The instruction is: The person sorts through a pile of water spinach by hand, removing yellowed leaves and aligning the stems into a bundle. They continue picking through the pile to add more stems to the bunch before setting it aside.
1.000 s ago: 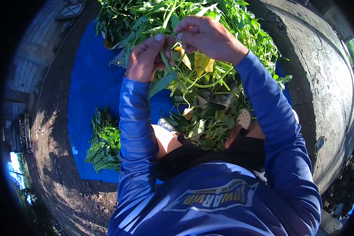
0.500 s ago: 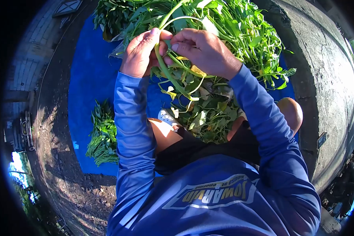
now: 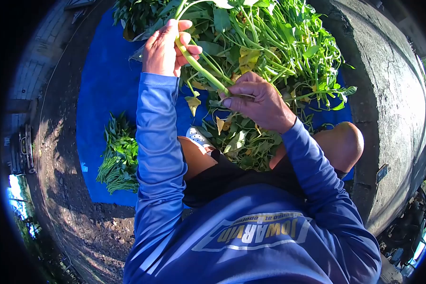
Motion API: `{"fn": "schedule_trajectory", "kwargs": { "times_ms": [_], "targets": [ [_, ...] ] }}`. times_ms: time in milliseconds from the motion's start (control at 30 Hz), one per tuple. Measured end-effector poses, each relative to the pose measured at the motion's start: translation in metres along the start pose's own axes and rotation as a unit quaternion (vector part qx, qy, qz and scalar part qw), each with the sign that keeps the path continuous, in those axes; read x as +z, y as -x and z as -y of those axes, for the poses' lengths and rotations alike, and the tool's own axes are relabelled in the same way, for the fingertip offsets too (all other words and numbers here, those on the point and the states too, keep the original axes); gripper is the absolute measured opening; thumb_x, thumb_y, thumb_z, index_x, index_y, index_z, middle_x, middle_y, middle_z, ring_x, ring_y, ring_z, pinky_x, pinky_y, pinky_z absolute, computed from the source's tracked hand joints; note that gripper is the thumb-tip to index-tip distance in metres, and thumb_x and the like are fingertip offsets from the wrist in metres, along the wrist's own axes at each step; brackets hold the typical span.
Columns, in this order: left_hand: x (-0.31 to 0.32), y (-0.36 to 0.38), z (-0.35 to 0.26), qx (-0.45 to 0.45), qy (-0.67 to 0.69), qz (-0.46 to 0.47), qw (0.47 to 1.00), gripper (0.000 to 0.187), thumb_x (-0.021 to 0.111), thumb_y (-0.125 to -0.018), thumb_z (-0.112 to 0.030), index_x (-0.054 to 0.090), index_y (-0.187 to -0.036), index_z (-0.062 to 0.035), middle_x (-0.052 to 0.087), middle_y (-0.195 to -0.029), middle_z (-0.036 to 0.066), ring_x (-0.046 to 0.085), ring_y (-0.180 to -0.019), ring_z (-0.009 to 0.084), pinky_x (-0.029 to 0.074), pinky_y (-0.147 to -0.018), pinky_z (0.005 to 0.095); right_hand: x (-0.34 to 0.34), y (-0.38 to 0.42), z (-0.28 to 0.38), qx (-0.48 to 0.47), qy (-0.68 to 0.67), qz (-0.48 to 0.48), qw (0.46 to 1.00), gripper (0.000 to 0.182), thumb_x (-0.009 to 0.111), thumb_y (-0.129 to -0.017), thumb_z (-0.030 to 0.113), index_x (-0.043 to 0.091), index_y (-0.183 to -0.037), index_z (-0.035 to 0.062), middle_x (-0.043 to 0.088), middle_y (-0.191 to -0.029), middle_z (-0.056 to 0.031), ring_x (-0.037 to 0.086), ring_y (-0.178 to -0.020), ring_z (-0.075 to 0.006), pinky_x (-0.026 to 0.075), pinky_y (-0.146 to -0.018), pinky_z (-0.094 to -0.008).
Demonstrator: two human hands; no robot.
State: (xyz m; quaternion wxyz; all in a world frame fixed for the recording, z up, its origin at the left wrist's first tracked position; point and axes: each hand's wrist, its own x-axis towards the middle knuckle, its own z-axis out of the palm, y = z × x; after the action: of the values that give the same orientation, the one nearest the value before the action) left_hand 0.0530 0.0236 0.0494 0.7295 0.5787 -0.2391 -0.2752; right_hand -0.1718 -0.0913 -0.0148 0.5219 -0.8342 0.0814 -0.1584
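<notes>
My left hand (image 3: 168,47) grips a thick green stem of water spinach (image 3: 201,71) near its upper part, thumb pressed along it. Lower down, my right hand (image 3: 260,99) pinches the same stem close to its bottom end. The stem slants from upper left to lower right between the two hands. Behind them lies a big heap of leafy greens (image 3: 288,42), with long stalks and a few yellow leaves. Beneath my right hand, loose leaves and trimmings (image 3: 251,146) are piled between my legs.
A blue sheet (image 3: 104,75) covers the ground under the greens. A smaller bundle of greens (image 3: 120,156) lies on it at the left. A concrete ledge (image 3: 388,94) runs along the right side. My white perforated shoe (image 3: 198,136) stands beside the trimmings.
My right hand has moved down and right along the stem, away from my left hand. My left hand has shifted slightly up and left, still holding the stem.
</notes>
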Motion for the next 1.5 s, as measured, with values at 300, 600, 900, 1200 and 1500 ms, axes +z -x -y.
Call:
{"fn": "schedule_trajectory", "kwargs": {
  "times_ms": [300, 600, 900, 1200, 1500],
  "targets": [
    [0.011, 0.002, 0.005, 0.019, 0.046, 0.0, 0.999, 0.04, 0.056, -0.111, -0.037, 0.067, -0.12, -0.0001, 0.064, -0.082, 0.001, 0.071, -0.066, 0.0152, 0.061, -0.061, 0.0299, -0.004, 0.007, 0.035, 0.106, -0.052, -0.064, 0.991, 0.023, 0.07, -0.095, 0.019, 0.076, -0.108, 0.0004, 0.075, -0.086, -0.01, 0.071, -0.08, -0.0146, 0.057, -0.076, -0.0327],
    [0.008, 0.003, -0.002, 0.05, 0.077, -0.06, 0.994, 0.037, 0.058, -0.11, -0.033, 0.065, -0.121, 0.0014, 0.066, -0.085, 0.005, 0.075, -0.071, 0.0242, 0.066, -0.067, 0.0366, 0.038, 0.055, -0.042, -0.024, 0.235, 0.023, 0.972, 0.048, 0.074, -0.086, 0.031, 0.072, -0.129, 0.0099, 0.067, -0.13, -0.0179, 0.071, -0.108, -0.0343, 0.056, -0.095, -0.0442],
    [0.025, 0.007, 0.013, 0.008, 0.168, 0.003, 0.986, 0.038, 0.052, -0.112, -0.034, 0.063, -0.123, 0.0009, 0.068, -0.091, 0.008, 0.078, -0.081, 0.0295, 0.068, -0.068, 0.0392, 0.031, -0.027, 0.035, 0.143, -0.666, -0.083, 0.727, 0.022, 0.071, -0.102, 0.021, 0.07, -0.119, 0.0074, 0.067, -0.089, 0.0009, 0.056, -0.068, -0.0088, 0.043, -0.06, -0.0254],
    [0.021, 0.01, 0.014, 0.04, 0.156, -0.035, 0.986, 0.034, 0.057, -0.11, -0.032, 0.065, -0.121, -0.0009, 0.069, -0.086, 0.006, 0.077, -0.076, 0.0259, 0.067, -0.071, 0.0396, 0.039, 0.004, -0.014, 0.295, -0.622, 0.036, 0.725, 0.014, 0.066, -0.097, 0.021, 0.067, -0.097, 0.0061, 0.055, -0.073, 0.0008, 0.051, -0.06, -0.0109, 0.04, -0.054, -0.0294],
    [0.008, 0.006, 0.002, 0.067, 0.075, -0.066, 0.993, 0.036, 0.059, -0.109, -0.034, 0.067, -0.12, -0.0002, 0.069, -0.086, 0.006, 0.075, -0.074, 0.0245, 0.066, -0.068, 0.0364, -0.044, -0.056, -0.029, 0.06, 0.124, -0.324, 0.936, 0.019, 0.069, -0.09, 0.019, 0.076, -0.1, 0.0038, 0.076, -0.09, -0.0137, 0.074, -0.079, -0.0278, 0.058, -0.076, -0.0387]
  ]
}}
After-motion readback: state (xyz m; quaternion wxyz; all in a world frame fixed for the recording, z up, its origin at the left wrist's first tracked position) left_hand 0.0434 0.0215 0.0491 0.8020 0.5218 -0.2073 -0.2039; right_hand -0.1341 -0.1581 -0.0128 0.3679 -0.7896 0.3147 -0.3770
